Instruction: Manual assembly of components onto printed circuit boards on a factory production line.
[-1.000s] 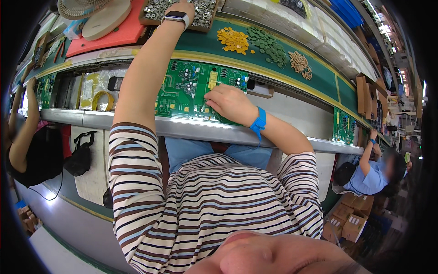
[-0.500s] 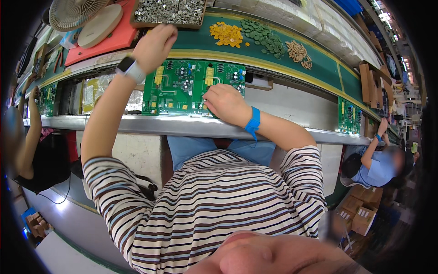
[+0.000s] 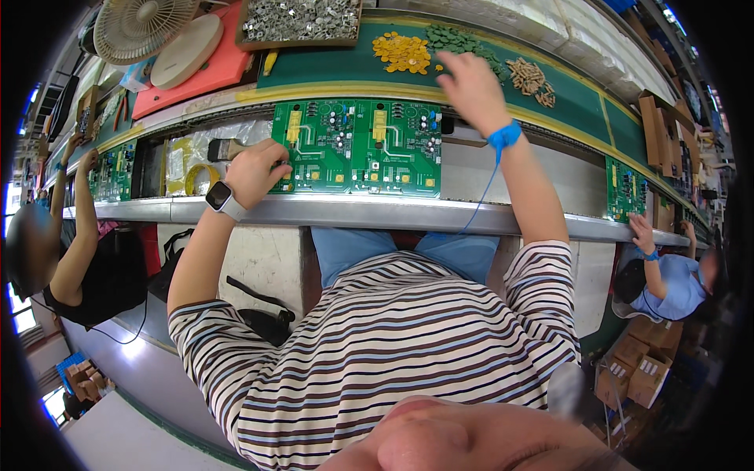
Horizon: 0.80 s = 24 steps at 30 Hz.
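A green circuit board panel (image 3: 326,169) with yellow blocks and small components lies across the rails in front of me. My left hand (image 3: 259,170), with a watch on its wrist, is at the panel's lower left corner, its fingertips pinched together; whatever may be between them is hidden. My right hand (image 3: 477,93), wearing a blue wrist strap, reaches over the green bench beyond the rail. Its thumb and fingers are apart near the pile of green discs (image 3: 452,39), partly covering it. Loose yellow discs (image 3: 401,52) lie just left of it, small tan parts (image 3: 532,82) to its right.
A box of small metal parts (image 3: 298,22) stands at the back, beside a fan (image 3: 145,27) and a red foam sheet (image 3: 192,74). A brush (image 3: 225,149) and yellow tape roll (image 3: 202,179) lie left of the panel. Co-workers sit at both sides by other boards (image 3: 626,188).
My left hand has come back from the metal-parts box to the panel's left corner. My right hand has left the panel and moved up and right to the disc piles.
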Motion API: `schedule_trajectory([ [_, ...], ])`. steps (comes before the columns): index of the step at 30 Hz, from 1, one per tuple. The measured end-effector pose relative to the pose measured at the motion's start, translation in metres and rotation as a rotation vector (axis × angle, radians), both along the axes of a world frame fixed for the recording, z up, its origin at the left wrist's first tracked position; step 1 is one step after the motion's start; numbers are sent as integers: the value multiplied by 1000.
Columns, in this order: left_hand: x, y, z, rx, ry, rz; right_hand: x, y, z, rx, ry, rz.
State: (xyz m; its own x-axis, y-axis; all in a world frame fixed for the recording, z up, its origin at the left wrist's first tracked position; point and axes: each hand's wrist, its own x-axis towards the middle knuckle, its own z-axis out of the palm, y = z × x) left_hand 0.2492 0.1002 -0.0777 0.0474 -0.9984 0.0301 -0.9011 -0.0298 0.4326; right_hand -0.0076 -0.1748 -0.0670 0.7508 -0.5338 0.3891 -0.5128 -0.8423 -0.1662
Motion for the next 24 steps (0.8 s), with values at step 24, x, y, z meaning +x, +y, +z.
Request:
schedule_trajectory([
  [24,-108,-128,29,-328,356,-46,0,12,-18,1055,-615,219],
])
